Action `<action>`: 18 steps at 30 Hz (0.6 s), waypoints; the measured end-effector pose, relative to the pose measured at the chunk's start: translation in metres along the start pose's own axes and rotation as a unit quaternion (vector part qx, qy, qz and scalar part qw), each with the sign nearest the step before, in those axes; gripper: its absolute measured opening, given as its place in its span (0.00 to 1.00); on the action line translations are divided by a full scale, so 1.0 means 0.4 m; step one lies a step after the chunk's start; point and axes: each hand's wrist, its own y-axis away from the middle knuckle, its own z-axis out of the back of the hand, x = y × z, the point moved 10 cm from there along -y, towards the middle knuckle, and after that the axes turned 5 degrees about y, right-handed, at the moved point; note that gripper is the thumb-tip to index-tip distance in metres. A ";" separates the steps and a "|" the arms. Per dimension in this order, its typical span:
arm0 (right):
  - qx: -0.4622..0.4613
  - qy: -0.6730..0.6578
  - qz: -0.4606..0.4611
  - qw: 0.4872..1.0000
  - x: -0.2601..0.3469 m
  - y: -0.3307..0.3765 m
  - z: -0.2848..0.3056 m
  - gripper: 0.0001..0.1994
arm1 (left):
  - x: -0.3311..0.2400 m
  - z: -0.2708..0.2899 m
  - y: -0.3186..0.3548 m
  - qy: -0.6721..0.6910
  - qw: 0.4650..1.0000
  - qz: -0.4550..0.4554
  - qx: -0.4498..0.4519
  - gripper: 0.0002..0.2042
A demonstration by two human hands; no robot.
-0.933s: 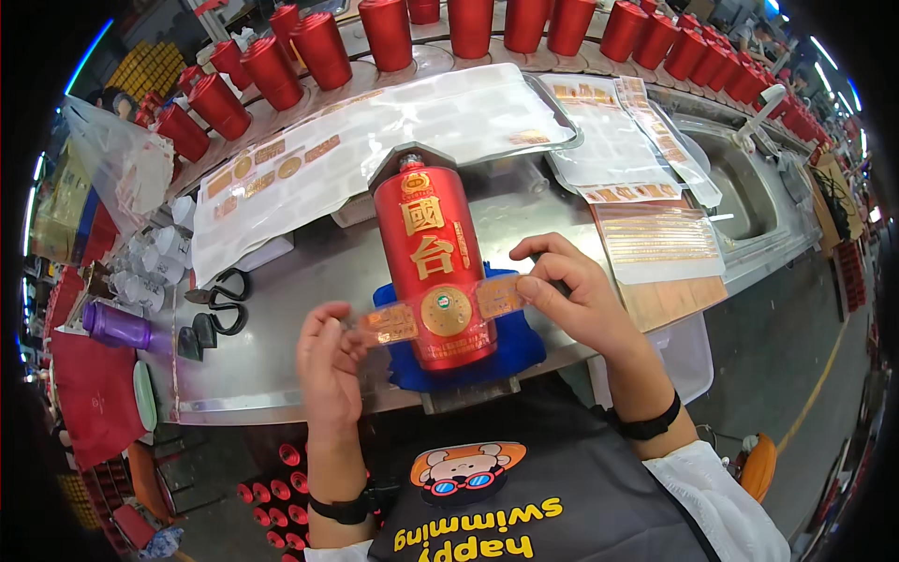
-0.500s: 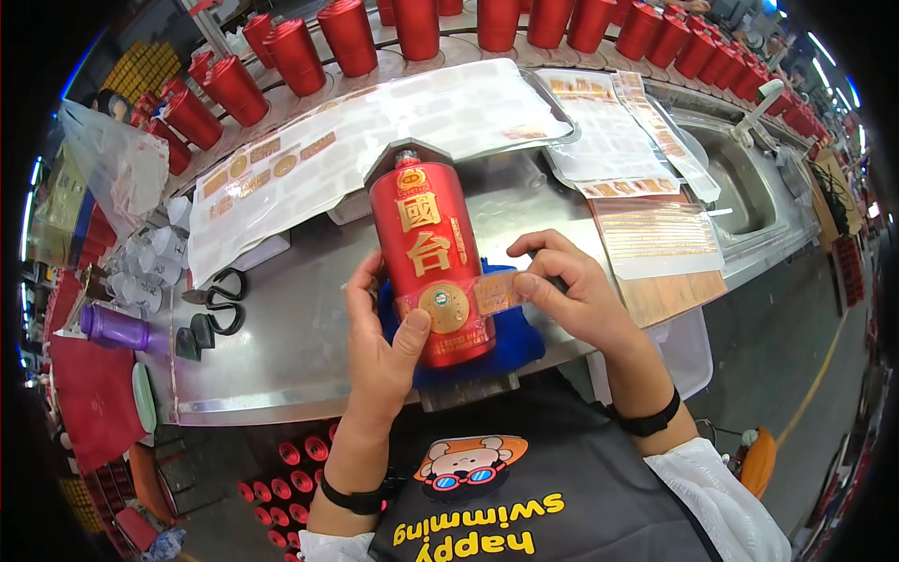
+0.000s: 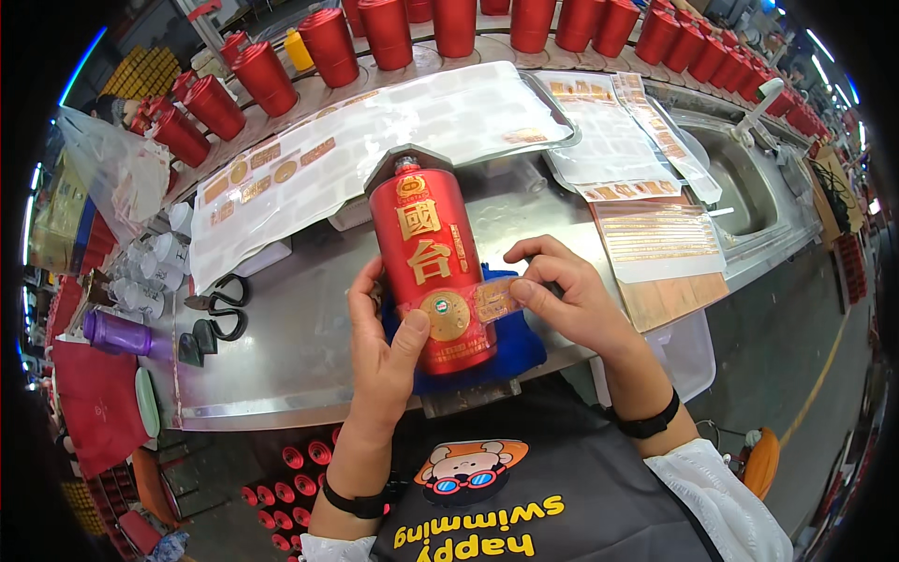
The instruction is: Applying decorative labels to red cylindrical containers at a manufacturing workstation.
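A red liquor bottle (image 3: 442,264) with gold lettering and a round gold seal lies tilted back before me, its neck at the far end. My left hand (image 3: 389,342) wraps its lower left side, the thumb on the front near the seal. Between the thumb and index finger of my right hand (image 3: 571,298) is a small clear-and-gold sticker (image 3: 496,299), its left end against the bottle's right side beside the seal. Blue cloth (image 3: 526,345) lies beneath the bottle, and a dark angled stand (image 3: 434,156) rises behind its neck.
Sticker sheets (image 3: 375,131) spread across the back of the metal table (image 3: 272,375). More sheets (image 3: 618,140) and a wooden board (image 3: 674,302) lie right, near a sink (image 3: 749,192). Black scissors (image 3: 225,304) and a purple cup (image 3: 117,332) are left. Red bottles (image 3: 384,33) line a conveyor behind.
The row of red bottles on the conveyor has shifted to the right, and a yellow item has come into view among them. My hands, bottle and sticker have barely moved.
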 end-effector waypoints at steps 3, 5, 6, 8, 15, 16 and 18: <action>0.000 -0.002 -0.002 1.000 -0.002 -0.001 -0.001 0.10 | -0.003 -0.003 -0.001 0.007 1.000 0.001 0.001 0.35; 0.004 -0.002 -0.005 1.000 -0.001 -0.003 -0.003 0.10 | -0.002 -0.002 -0.001 0.011 1.000 0.001 -0.001 0.35; 0.007 -0.001 -0.008 1.000 -0.001 -0.003 -0.005 0.10 | -0.004 -0.002 -0.001 0.004 1.000 -0.007 0.001 0.36; 0.000 0.000 0.001 1.000 -0.005 -0.001 -0.005 0.09 | -0.010 -0.010 -0.003 -0.003 1.000 -0.016 0.004 0.36; -0.004 -0.002 0.015 1.000 0.004 0.001 -0.005 0.08 | 0.001 -0.010 0.000 -0.019 1.000 0.000 -0.009 0.36; -0.003 -0.003 0.015 1.000 0.003 0.001 -0.005 0.08 | 0.002 -0.010 0.001 -0.021 1.000 0.000 -0.009 0.36; -0.006 0.004 0.020 1.000 0.003 0.001 -0.004 0.09 | 0.001 -0.013 -0.001 -0.014 1.000 0.000 -0.007 0.36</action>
